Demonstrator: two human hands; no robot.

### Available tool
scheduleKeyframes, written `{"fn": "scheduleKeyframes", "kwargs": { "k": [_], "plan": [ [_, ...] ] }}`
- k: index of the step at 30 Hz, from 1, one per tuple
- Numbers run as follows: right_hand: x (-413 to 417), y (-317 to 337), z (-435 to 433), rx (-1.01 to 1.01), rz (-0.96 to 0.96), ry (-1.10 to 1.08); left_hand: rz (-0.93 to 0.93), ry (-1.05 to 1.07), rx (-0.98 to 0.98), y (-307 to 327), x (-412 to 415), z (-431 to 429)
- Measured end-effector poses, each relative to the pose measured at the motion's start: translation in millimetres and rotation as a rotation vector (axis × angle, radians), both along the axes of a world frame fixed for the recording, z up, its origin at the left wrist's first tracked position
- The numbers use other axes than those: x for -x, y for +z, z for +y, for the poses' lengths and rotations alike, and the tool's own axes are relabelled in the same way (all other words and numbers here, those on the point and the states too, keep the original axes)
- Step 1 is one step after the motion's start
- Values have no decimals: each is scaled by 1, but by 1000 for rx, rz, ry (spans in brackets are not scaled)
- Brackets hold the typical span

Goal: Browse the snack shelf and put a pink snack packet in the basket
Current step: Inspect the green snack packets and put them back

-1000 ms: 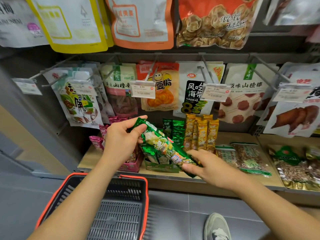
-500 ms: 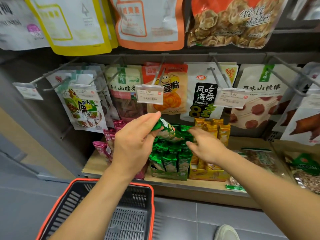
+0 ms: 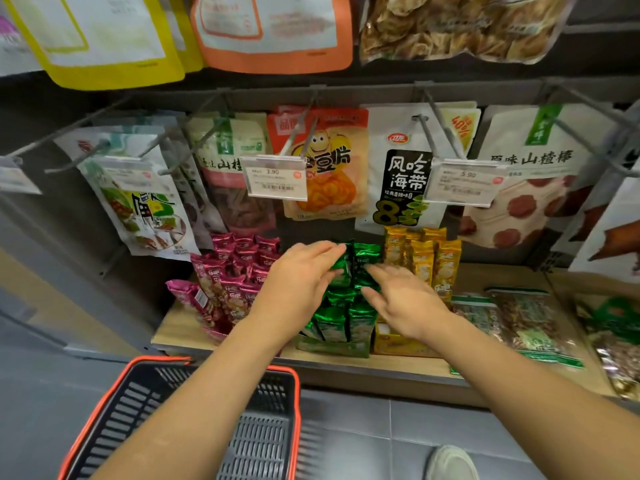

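Pink snack packets [image 3: 235, 271] stand upright in a box at the left end of the wooden shelf [image 3: 173, 327]. Beside them on the right is a box of green packets [image 3: 346, 320]. My left hand [image 3: 298, 282] reaches over that box, its straight fingers resting on the top of a green packet in the back row. My right hand [image 3: 405, 299] comes in from the right with spread fingers touching the green packets. Neither hand touches the pink packets. The dark basket with a red rim [image 3: 287, 372] sits on the floor below the shelf, under my left forearm.
Yellow packets [image 3: 426, 261] stand right of the green ones, and flat bags of nuts [image 3: 526, 323] lie further right. Hanging snack bags and price tags [image 3: 273, 178] on metal hooks jut out above the shelf. My shoe [image 3: 450, 462] is on the grey floor.
The green packet that my left hand held up has gone back among the green packets in the box. Both hands moved forward onto that box.
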State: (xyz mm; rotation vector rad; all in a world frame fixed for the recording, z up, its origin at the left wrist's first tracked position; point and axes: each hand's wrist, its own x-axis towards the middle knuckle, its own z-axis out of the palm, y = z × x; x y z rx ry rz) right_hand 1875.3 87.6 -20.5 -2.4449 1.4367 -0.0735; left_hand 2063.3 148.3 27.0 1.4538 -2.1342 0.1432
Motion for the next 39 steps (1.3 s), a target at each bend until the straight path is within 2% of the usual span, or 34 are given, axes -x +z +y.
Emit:
{"fn": "scheduleKeyframes", "kwargs": {
  "k": [2,4,7,9,12,16,18,21,23,29,32,34,37,39],
  "plan": [
    [-1,0,-1,-24,-43,-7,-38,34,-165,-12,3,-8],
    [-1,1,-3,-36,-97,-34,2,90,-280,-25,4,-13],
    [-2,3,-7,-10,-187,-104,15,139,-278,-35,5,-17],
    [-5,6,-11,24,-243,-138,-66,165,-253,-43,8,-19],
    [-12,12,-22,101,-347,-200,-230,182,-318,-55,14,-16],
    [-28,16,-47,180,-448,-213,-226,170,-350,-59,17,-12],
    [-39,14,-60,143,-381,-218,-261,154,-359,-60,16,-11],
    [-55,8,-75,26,-102,-247,-308,152,-357,-57,14,-10],
    [-65,2,-78,-42,7,-260,-310,149,-352,-54,13,-8],
    [-73,-6,-74,139,-17,-281,-261,113,-421,-51,5,-11],
    [-63,-4,-65,230,-153,-187,-240,78,-415,-52,2,-11],
    [-55,5,-53,348,-369,-106,-188,61,-427,-53,2,-10],
    [-48,29,-28,577,-615,-43,8,79,-399,-46,2,-10],
    [-45,45,-7,682,-674,20,185,171,-296,-35,1,-9]
  ]
}}
